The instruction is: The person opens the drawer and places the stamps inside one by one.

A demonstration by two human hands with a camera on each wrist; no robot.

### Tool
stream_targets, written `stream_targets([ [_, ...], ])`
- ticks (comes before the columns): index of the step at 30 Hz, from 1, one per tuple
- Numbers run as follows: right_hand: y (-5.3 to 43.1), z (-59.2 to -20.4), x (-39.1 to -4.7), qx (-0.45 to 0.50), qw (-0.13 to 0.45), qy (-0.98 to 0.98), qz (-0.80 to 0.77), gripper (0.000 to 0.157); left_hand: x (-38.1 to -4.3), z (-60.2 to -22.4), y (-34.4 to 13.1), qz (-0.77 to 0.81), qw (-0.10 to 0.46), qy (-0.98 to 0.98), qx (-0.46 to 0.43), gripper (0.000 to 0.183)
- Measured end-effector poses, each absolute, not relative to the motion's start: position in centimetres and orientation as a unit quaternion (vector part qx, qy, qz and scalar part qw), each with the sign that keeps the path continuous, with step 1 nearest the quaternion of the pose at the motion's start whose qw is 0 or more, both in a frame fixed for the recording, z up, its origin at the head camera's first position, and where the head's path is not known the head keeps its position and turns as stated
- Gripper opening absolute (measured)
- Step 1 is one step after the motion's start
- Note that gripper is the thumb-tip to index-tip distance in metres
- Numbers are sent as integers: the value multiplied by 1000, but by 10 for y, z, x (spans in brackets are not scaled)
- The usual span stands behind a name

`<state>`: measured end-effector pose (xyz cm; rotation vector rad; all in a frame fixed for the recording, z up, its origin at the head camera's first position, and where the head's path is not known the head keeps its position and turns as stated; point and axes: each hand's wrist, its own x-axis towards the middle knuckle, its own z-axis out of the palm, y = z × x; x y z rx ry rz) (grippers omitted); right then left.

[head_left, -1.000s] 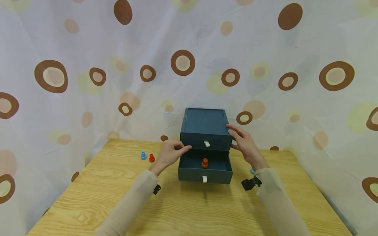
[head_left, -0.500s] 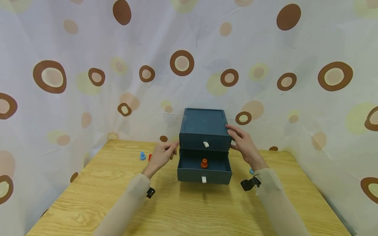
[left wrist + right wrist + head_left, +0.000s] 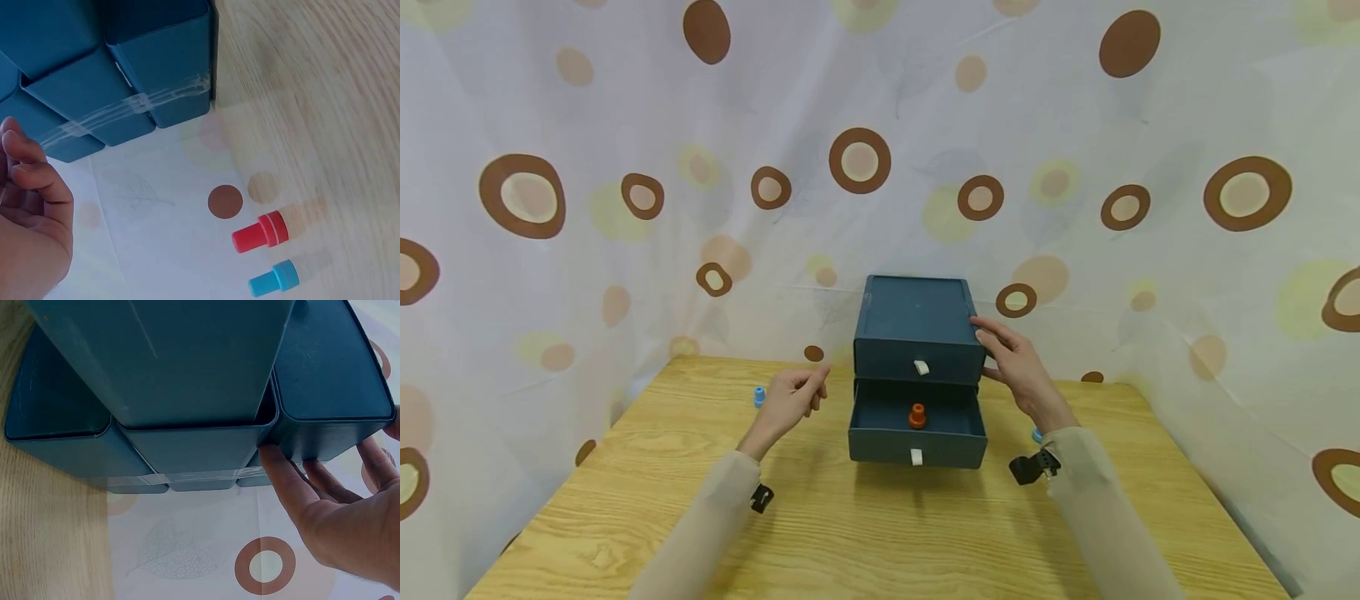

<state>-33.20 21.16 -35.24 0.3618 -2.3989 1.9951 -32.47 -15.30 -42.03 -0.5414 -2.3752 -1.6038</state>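
Leftward, away from the front edge of the dark-blue plastic drawer unit [image 3: 917,304], our left hand [image 3: 786,404] had moved since half a second earlier. It hovered over the yellowish wood-grain counter [image 3: 625,450], fingers loosely curled, nothing visible between them. We kept our right hand [image 3: 1022,371], fingers spread, against the unit's top right edge and side, likely to steady the stack. Below the closed top drawer, a pulled-out drawer [image 3: 880,447] carried an orange-red plastic peg [image 3: 917,417], upright; its low walls presumably kept the piece from straying. Clear tape [image 3: 140,102] crossed the unit's side, seemingly to bind its tiers. Beyond our left hand, a red plastic peg [image 3: 259,232] and a light-blue plastic peg [image 3: 275,279] stood side by side, perhaps steadied by their wide bases.
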Motion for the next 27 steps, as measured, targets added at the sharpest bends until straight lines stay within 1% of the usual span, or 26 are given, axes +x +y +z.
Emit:
stream_targets([
  [4,212,-354,-332,115,0,-763,636,53,-325,-421,-160,-547,97,-812,-180,46],
  [9,212,-354,-333,115,0,-763,637,53,-329,-421,-176,-510,52,-837,-193,36],
  [13,213,-355,-334,111,3,-764,635,53,-331,-422,-187,-484,24,-854,-190,32],
  [19,213,-352,-333,111,5,-766,633,53,-335,-430,-204,-475,3,-868,-146,31],
  [27,213,-353,-333,110,2,-765,634,53,-338,-443,-226,-456,-12,-880,-128,34],
])
